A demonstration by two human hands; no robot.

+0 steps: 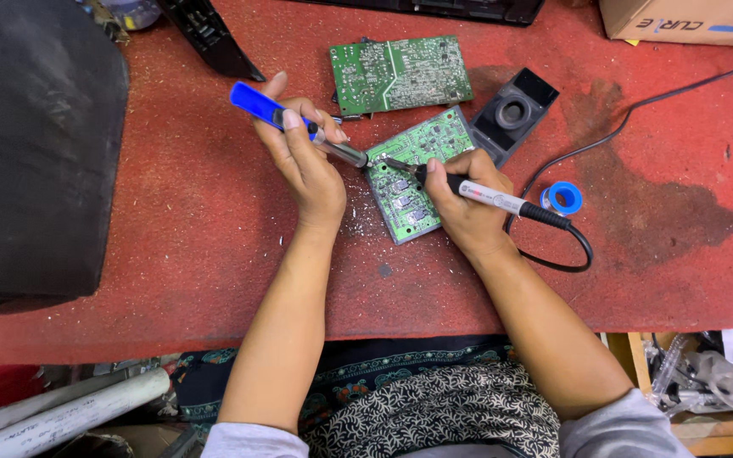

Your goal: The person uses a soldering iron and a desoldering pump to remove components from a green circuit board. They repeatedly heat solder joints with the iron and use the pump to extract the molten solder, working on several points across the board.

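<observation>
Left hand (307,165) has a closed grip on a solder sucker (299,127), blue top, metal barrel, held like a pen w/ thumb up near the plunger end. Its tip sits just beside the tip of the soldering iron (477,195), which the right hand (464,208) holds in a tight pencil grip, black cord (587,153) trailing off to the right. Both tips meet over the left edge of the green circuit board (413,174), lying flat & slightly turned on the red counter (197,237).

To do this well, my judgement: keep the iron on the joint just long enough for solder to flow, sucker tip close & nearly upright over the pad, heels of both hands braced on the counter so nothing shakes. Too much heat could lift a pad.

Pose: both forearms come up from below, wrists bent inward, hands converging on the board. Right palm rests partly on the board's lower edge.

Nearby: a second green board (400,72) above, a black stand (515,110) touching the board's right corner, a blue solder spool (562,198) near the cord, a cardboard box (689,21) top right.
</observation>
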